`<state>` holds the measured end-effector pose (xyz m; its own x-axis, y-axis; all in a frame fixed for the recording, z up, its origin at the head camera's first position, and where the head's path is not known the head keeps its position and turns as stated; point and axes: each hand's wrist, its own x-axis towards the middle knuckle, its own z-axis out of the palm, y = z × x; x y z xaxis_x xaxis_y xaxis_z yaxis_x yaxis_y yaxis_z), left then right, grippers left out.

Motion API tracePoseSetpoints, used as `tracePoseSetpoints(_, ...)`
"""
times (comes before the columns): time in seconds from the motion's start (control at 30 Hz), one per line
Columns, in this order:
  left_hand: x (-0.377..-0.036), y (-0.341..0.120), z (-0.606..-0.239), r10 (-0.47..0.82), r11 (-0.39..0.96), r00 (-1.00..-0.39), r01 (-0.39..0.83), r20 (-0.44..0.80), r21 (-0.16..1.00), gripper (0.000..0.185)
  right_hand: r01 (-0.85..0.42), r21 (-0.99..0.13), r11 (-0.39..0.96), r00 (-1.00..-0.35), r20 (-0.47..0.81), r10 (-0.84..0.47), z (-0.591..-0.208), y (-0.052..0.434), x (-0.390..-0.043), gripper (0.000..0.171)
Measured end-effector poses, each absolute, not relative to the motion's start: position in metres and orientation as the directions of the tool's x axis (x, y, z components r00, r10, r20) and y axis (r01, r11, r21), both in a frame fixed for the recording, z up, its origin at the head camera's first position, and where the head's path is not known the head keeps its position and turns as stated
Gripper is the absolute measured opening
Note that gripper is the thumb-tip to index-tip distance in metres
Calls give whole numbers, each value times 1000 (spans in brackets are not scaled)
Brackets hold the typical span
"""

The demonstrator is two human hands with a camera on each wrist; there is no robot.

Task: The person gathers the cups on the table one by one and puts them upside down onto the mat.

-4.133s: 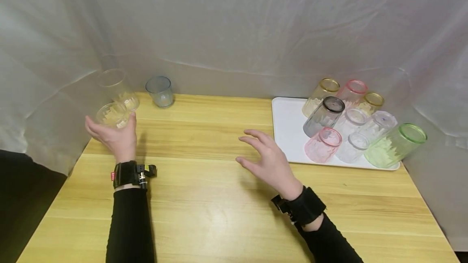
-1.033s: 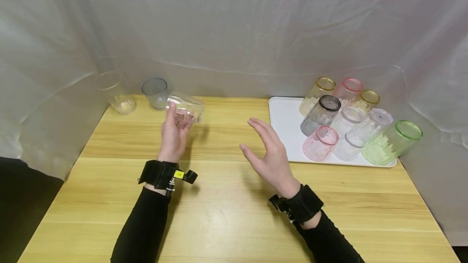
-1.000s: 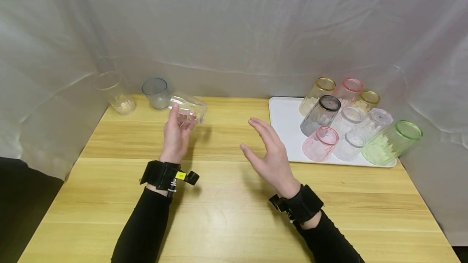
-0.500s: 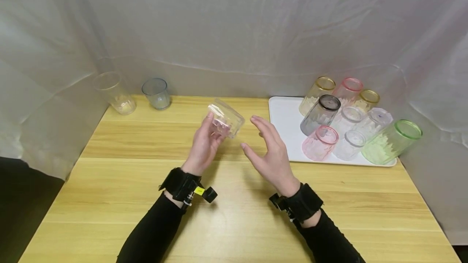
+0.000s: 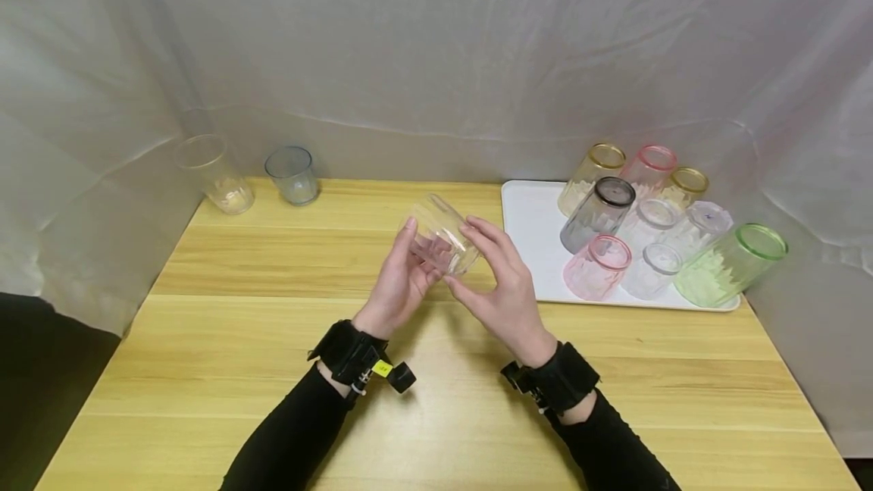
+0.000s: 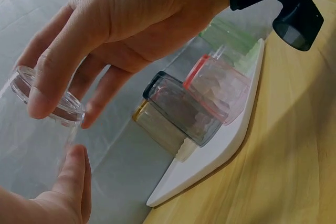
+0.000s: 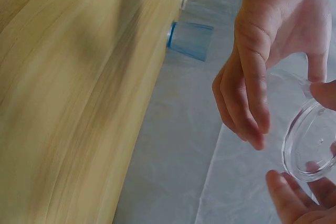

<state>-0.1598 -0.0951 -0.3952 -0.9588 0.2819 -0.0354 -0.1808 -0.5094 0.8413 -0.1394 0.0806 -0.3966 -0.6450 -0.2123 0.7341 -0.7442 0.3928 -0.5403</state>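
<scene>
A pale wooden table (image 5: 273,370) stands against draped white cloth (image 5: 436,59). Above its middle, both hands meet around a clear, faceted plastic tumbler (image 5: 442,236), held tipped on its side in the air. The left hand (image 5: 398,286) has its fingers and thumb curled about the rim end; the right hand (image 5: 508,286) closes its fingertips on the thick base end, so the tumbler seems to be passing from one hand to the other, both supporting it. At the right edge of the table a white rectangular tray (image 5: 535,248) carries a cluster of upturned tinted tumblers (image 5: 641,226) in grey, pink, amber, green and clear, set close together, apparently to keep them gathered. At the far left corner stand a clear upright tumbler (image 5: 211,173) and a blue-grey upright tumbler (image 5: 293,174), just beside each other.
</scene>
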Motion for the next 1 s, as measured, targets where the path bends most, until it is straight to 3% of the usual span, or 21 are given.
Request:
tracePoseSetpoints(0.43, -158, -91, -399, 402, -506, -915, -265, -48, 821, 69, -803, -457, 383, -544, 824, -158, -395, 82, -141, 70)
tracePoseSetpoints(0.67, -158, -92, -401, 411, -507, -910, -274, -51, 817, 70, -787, -493, 370, -571, 810, -134, -392, 85, -144, 64)
tracePoseSetpoints(1.0, -166, -109, -395, 353, -368, -934, -190, -52, 910, 76, -700, -544, 463, -615, 788, -4, -375, 109, -163, 61)
